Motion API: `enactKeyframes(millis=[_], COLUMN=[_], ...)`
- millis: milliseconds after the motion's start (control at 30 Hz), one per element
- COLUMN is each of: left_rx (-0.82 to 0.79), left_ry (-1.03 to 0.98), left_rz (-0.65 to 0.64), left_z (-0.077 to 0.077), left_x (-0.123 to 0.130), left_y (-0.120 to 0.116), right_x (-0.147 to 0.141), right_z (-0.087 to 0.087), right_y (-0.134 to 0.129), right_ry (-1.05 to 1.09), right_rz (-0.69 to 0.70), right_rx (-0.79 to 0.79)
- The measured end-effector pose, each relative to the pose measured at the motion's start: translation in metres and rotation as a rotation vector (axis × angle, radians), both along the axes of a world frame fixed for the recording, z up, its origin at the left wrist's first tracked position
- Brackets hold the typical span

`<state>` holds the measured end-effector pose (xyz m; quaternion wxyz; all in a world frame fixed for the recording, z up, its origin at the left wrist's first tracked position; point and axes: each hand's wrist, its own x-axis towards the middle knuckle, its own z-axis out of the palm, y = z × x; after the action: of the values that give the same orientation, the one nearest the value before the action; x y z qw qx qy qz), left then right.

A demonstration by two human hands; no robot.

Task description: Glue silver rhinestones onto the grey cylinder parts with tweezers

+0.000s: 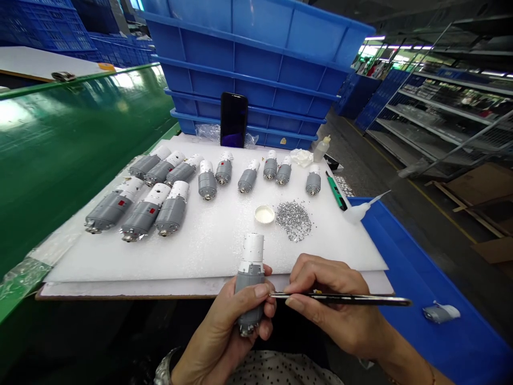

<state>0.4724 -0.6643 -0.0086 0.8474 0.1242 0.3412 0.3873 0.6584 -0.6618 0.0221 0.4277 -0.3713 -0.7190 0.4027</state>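
My left hand (pixel 236 321) is wrapped round a small grey-and-white spacecraft model (pixel 252 251), held upright at the table's front edge with its white end up. Between the thumb and fingers of my right hand (pixel 332 299) are dark tweezers (pixel 360 299), lying nearly level. Their tip meets the model's grey side beside my left thumb; any tiny part there is too small to make out. Beyond my hands lie a pile of small silvery pieces (pixel 294 219) and a shallow white cap (pixel 264 215) with pale content.
Several similar models (pixel 174 208) stand or lie on the white foam sheet (pixel 216 246). A phone (pixel 233 120) leans on stacked blue crates (pixel 256 69). Right are a green cutter (pixel 335 191), a dropper bottle (pixel 356 213) and a blue bin (pixel 404 267) holding another model (pixel 441 313).
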Motion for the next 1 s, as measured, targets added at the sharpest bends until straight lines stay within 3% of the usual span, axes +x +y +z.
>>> enactKeyframes(millis=[433, 733, 867, 1000], left_rx=[-0.045, -0.087, -0.067, -0.050], left_ry=[0.014, 0.135, 0.143, 0.155], left_rz=[0.044, 0.134, 0.141, 0.166], left_z=[-0.002, 0.006, 0.009, 0.010], left_x=[0.003, 0.004, 0.004, 0.001], left_y=[-0.002, -0.004, -0.002, -0.001], right_x=[-0.005, -0.009, -0.011, -0.006], right_z=[-0.004, -0.010, -0.008, -0.004], right_y=[0.000, -0.001, 0.006, 0.037], right_ry=[-0.016, -0.082, -0.049, -0.011], right_rz=[-0.016, -0.052, -0.072, -0.129], right_rx=[0.022, 0.101, -0.029, -0.225])
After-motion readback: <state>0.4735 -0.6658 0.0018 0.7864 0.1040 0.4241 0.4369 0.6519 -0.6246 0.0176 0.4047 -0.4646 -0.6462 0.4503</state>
